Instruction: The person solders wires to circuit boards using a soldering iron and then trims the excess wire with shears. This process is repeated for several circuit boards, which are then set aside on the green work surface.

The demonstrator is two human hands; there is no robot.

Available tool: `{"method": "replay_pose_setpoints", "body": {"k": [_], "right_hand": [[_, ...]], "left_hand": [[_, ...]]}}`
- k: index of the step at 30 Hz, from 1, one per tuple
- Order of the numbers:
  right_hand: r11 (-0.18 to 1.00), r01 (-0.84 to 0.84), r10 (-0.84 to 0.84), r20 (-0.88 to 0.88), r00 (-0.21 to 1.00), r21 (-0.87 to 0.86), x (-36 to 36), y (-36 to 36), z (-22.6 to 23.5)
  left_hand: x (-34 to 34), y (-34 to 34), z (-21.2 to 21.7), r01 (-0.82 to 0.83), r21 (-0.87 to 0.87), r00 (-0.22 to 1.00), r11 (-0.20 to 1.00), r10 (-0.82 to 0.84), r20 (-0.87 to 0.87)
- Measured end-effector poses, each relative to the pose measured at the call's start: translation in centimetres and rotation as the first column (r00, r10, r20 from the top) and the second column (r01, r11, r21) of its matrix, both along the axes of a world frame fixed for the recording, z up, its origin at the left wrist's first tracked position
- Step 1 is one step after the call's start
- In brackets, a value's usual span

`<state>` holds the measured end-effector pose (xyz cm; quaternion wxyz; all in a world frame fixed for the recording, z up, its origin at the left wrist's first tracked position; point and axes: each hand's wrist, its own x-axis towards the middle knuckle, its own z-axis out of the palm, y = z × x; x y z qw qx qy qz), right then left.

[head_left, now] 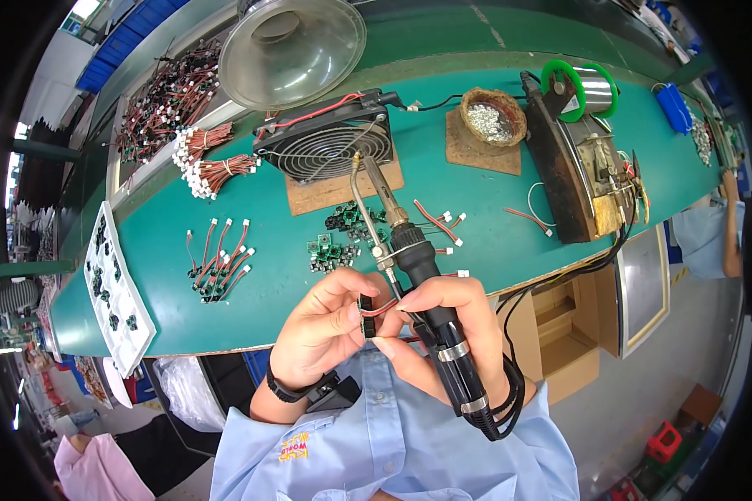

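My left hand (316,327) is closed, pinching a small black part with a green circuit board (367,319) between thumb and fingers. My right hand (470,321) wraps round the black handle of a soldering iron (416,263), which carries a metal solder-feed tube (368,219) alongside. The iron's tip points away from me, in front of the fan. Thin red and black wires (383,307) run from the board toward my right fingertips; whether those fingers grip the wires is hard to tell. Just beyond my hands lies a cluster of small green boards (332,252).
On the green bench (284,242) stand a black fan (322,142), a clear extraction hood (292,54), a bowl of metal pellets (489,121) and a solder-spool feeder (572,167). Wired boards (220,271) and a white tray (119,292) lie left. Black cables (551,274) trail right. A co-worker's arm (732,221) shows far right.
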<state>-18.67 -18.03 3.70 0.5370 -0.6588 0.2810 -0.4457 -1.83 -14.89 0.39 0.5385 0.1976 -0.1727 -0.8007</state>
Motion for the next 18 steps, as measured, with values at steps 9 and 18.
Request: {"method": "replay_pose_setpoints", "body": {"k": [9,18], "right_hand": [[0.999,-0.003,-0.001,0.069,0.998,0.052,0.28,0.00,-0.18],[0.999,0.045,-0.044,0.045,0.998,-0.029,0.21,-0.17,0.04]], "left_hand": [[0.02,0.18,-0.46,-0.009,0.028,1.000,1.000,0.010,-0.024],[-0.26,0.20,-0.06,-0.052,0.021,0.998,0.998,0.051,0.034]]}}
